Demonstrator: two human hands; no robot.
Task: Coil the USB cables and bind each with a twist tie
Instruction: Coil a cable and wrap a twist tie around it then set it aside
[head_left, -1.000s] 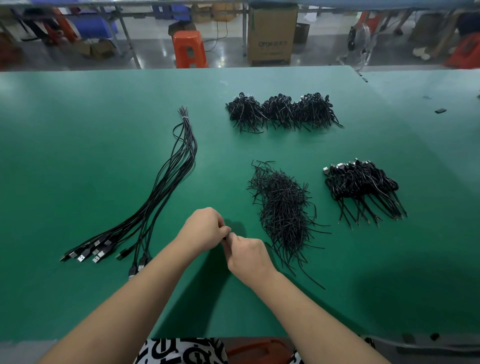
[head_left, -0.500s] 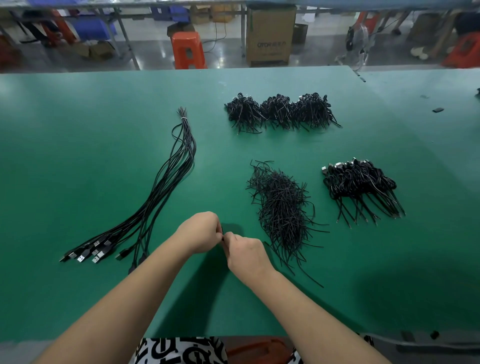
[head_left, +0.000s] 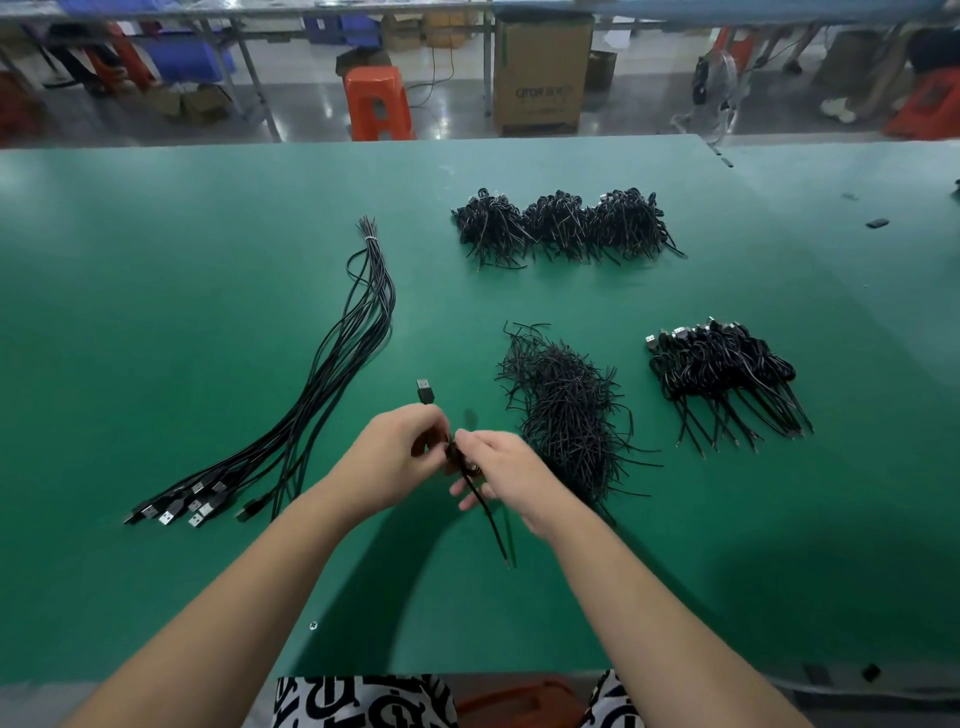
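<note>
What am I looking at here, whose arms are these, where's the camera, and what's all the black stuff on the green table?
No machine here: these are a person's two bare arms, filmed by a wide-angle camera on their head, looking forward and down. The left hand and right hand meet over a green table and together pinch one small coiled black USB cable; its plug sticks up beyond the left hand and its tail hangs toward the person. To the left lies a bundle of straight, uncoiled cables. Right of the hands is a loose pile of black twist ties. Further right and at the back are heaps of finished coils.
</note>
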